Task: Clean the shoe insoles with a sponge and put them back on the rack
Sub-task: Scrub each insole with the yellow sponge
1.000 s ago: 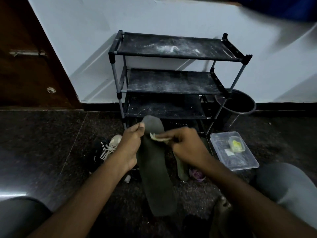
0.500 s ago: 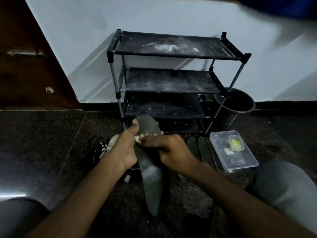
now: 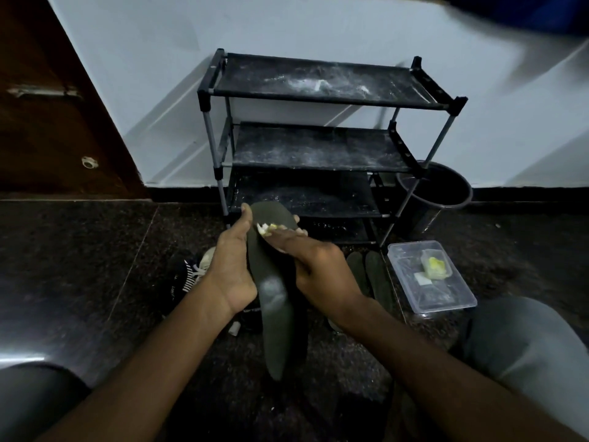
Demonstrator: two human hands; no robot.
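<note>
A long dark grey insole (image 3: 276,314) stands upright in front of me, its toe end up. My left hand (image 3: 231,266) grips its upper left edge, thumb on the front. My right hand (image 3: 314,269) holds a small yellow-white sponge (image 3: 266,229) against the insole's upper face, near the toe. Two more dark insoles (image 3: 371,275) lie on the floor just right of my right hand. The black three-shelf shoe rack (image 3: 318,148) stands behind against the wall, its shelves dusty and bare.
A clear plastic box (image 3: 430,275) with a yellow item lies on the floor at right. A black bucket (image 3: 435,193) stands beside the rack's right leg. A black-and-white sneaker (image 3: 191,272) sits left of my left hand. My knees frame the lower corners.
My right hand with the sponge has slid from the insole's right edge across to its upper middle. The insole has turned slightly edge-on and both hands have risen a little.
</note>
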